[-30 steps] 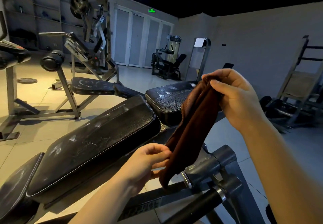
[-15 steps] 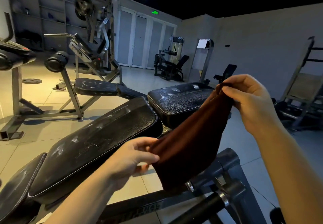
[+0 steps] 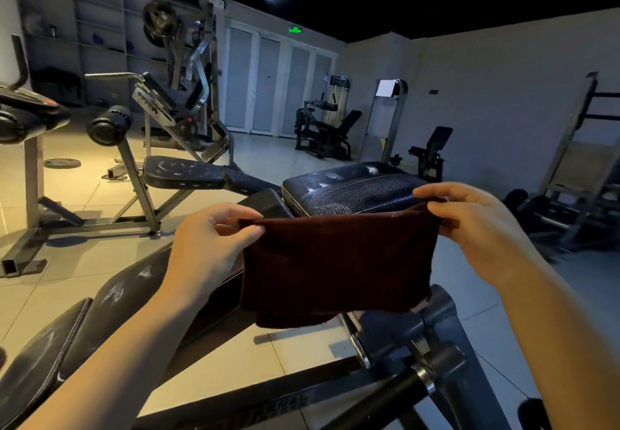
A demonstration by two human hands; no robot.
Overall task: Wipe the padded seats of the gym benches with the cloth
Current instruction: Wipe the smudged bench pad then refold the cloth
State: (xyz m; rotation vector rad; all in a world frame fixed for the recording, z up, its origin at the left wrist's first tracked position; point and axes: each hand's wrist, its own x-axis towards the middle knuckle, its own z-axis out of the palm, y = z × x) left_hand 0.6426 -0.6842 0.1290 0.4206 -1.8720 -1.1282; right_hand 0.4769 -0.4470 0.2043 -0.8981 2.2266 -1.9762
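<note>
The left hand (image 3: 208, 245) and the right hand (image 3: 476, 228) each pinched an upper corner of the dark brown cloth (image 3: 335, 262), holding it spread flat in the air between them with its lower edge hanging loose. The cloth hung in front of the black padded seat (image 3: 349, 188) of the nearest bench and above that bench's grey metal frame (image 3: 446, 345). The long back pad (image 3: 120, 295) lay lower left, under the left forearm.
</note>
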